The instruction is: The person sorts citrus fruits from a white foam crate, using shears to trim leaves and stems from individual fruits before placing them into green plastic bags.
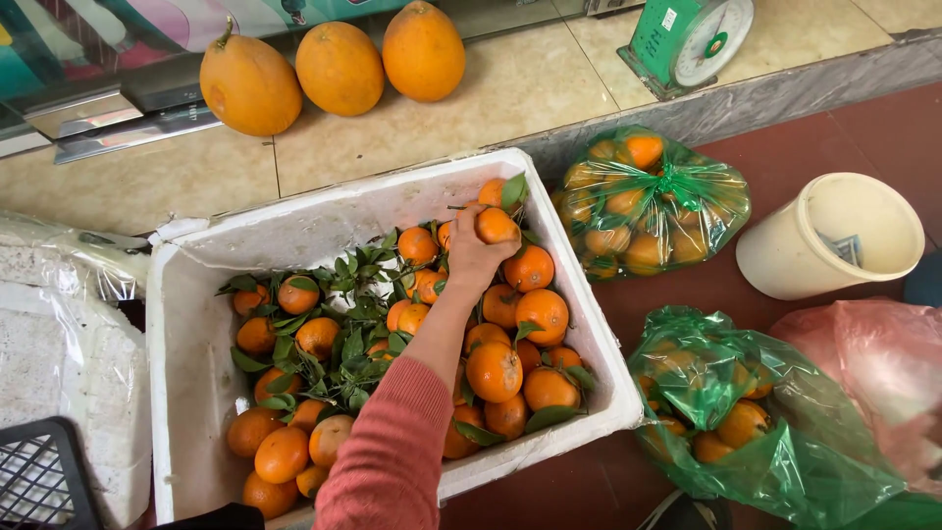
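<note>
Market floor, dark red, tiled step behind with three yellow melons (339,67) and a green scale (687,37). White foam box (196,334) holds leafy mandarins. One hand (476,260), pink sleeve, which side cannot be told, is clenched around a mandarin (497,225) at the box's far corner; the other hand is out of view. Two green bags of mandarins (643,201) and a cream bucket (834,236) sit nearby. Risk: piled fruit beside the grip looks loose; a knock could roll some over the rim.

oranges (494,371) fill the foam box (196,373); two bags (648,201) lie right, three gourds (339,69) behind.
</note>
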